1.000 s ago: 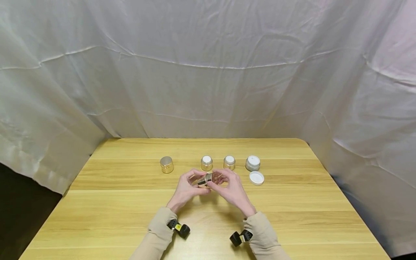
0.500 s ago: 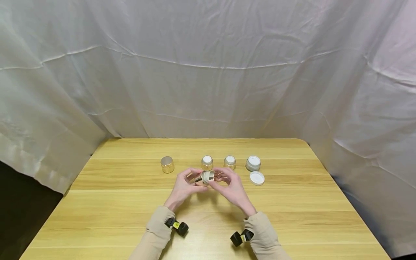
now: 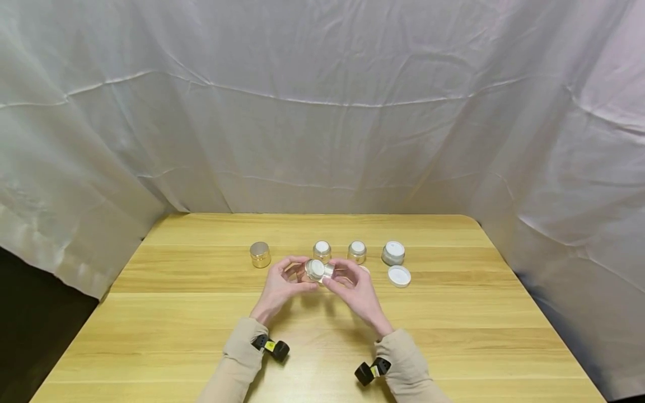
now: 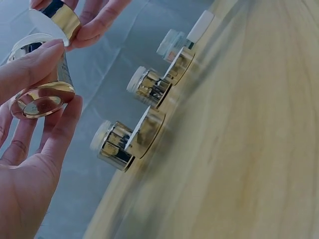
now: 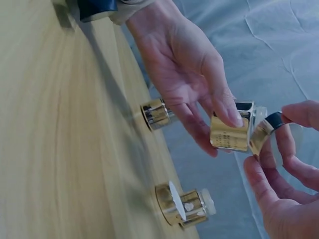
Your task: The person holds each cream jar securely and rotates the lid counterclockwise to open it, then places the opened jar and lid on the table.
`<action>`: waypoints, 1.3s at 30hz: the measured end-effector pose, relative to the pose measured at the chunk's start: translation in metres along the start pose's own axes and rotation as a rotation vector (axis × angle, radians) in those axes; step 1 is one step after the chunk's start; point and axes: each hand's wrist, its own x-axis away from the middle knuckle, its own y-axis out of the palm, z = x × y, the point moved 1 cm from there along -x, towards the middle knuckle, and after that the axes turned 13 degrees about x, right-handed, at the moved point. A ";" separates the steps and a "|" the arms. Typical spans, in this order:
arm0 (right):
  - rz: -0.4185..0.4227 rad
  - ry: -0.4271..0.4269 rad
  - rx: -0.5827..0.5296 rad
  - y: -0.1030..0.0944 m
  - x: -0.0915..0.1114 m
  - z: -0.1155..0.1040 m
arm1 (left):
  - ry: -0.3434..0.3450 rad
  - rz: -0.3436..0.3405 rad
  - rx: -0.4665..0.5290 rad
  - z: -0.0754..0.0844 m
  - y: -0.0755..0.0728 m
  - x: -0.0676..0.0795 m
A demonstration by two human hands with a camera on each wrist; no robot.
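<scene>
My left hand (image 3: 278, 284) holds a small gold-based jar (image 3: 314, 270) between thumb and fingers, above the table. The jar is tilted, its white top facing the head camera. In the right wrist view the jar's gold side (image 5: 230, 133) bears small print. My right hand (image 3: 356, 286) pinches a gold lid (image 5: 266, 130) by its rim, close beside the jar's white neck. The left wrist view shows the lid (image 4: 62, 22) off the jar, with its pale face turned toward the jar. Fingers cover part of both pieces.
Behind the hands stand two lidless gold jars (image 3: 322, 250) (image 3: 356, 252) with gold lids (image 4: 147, 132) (image 4: 180, 65) beside them. A frosted jar (image 3: 393, 253) stands to their right, a white lid (image 3: 399, 276) before it. A capped gold jar (image 3: 260, 254) stands at left on the wooden table (image 3: 176, 313).
The lid has come off the jar. My left hand has drawn slightly left and turned the jar so its white top faces up toward the head camera. The right hand has barely moved.
</scene>
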 end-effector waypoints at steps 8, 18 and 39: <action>0.037 0.063 -0.097 0.009 0.002 0.001 | 0.021 0.030 0.035 0.003 -0.004 0.000; 0.026 0.121 -0.200 0.020 0.005 0.002 | 0.034 0.101 0.055 0.006 -0.008 -0.002; -0.110 0.168 -0.045 0.050 0.002 0.014 | 0.078 0.218 0.045 0.011 -0.020 -0.007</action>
